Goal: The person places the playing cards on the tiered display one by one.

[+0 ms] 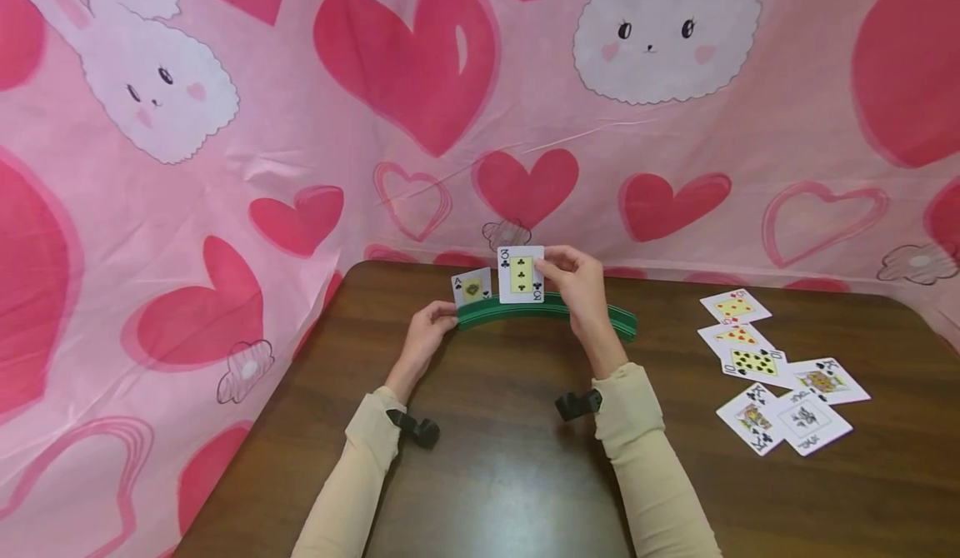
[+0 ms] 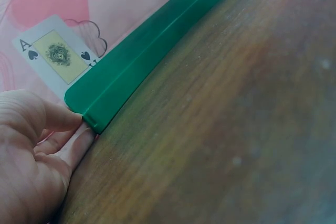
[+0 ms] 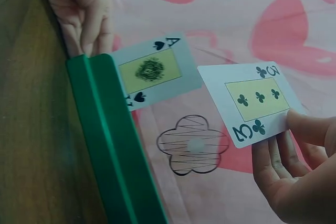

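Note:
A green curved card holder lies near the table's far edge. An ace of spades stands in its left end, leaning back a little. With thumb and fingers my left hand pinches that same end, as the left wrist view shows. My right hand pinches a three of clubs by one edge, face toward me. In the head view this card overlaps the holder just right of the ace; the right wrist view shows it apart from the holder and from the ace.
On the right of the brown table several loose cards lie face up and overlapping, among them a ten of spades, a king of clubs and a joker. A pink cloth with hearts and rabbits hangs behind the table.

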Demonstrator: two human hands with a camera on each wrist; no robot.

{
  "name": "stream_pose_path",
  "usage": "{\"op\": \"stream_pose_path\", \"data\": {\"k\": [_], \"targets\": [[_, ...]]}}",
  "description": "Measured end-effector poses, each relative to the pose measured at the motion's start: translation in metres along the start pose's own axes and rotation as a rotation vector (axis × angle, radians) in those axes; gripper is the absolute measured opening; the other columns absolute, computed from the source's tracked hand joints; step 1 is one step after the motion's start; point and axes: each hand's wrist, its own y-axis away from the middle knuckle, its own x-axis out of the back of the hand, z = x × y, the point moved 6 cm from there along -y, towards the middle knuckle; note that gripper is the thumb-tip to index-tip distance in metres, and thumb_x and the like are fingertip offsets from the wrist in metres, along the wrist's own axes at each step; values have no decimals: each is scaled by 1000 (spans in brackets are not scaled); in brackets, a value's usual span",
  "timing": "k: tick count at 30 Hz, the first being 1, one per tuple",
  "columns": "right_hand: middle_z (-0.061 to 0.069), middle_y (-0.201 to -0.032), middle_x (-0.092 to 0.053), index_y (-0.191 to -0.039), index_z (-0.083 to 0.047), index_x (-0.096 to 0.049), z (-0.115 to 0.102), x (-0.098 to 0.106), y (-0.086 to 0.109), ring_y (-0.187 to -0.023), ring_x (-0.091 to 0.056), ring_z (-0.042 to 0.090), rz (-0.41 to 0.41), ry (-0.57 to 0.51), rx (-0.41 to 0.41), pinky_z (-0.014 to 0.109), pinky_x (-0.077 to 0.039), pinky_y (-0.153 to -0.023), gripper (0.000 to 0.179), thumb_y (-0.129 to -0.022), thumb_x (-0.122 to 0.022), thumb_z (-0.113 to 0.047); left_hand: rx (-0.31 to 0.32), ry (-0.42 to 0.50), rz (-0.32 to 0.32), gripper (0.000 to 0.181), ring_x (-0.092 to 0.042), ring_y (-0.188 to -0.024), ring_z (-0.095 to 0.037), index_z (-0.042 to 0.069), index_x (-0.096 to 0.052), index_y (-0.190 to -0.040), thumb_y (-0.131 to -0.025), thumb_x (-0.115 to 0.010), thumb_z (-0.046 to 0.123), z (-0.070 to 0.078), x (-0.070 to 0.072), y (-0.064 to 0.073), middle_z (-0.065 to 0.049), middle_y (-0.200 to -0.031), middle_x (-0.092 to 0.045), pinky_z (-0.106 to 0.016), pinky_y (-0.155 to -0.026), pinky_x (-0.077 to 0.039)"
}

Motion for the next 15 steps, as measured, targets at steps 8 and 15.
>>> {"op": "stream_pose_path", "data": {"k": [8,15], "targets": [[9,-103,-60,-105,-8,-63,-18,-14,21,-90,-53,22,-39,137,-79,33,-48,-77,31,-78,-67,-24,-31,-19,21,18,-56,-90,-16,2,-61,-100,-83,-57,1,0,-1,0,-11,-101,-61,-28,-79,-44],[11,-95,-61,-101,-7,-63,-6,-22,17,-87,-55,22,-82,108,-54,32,-49,-75,28,-76,-69,-18,-22,-32,42,18,-56,-89,-16,3,-62,-100,-82,-58,2,-3,-1,-1,-10,-101,-61,-29,-80,-44]]}}
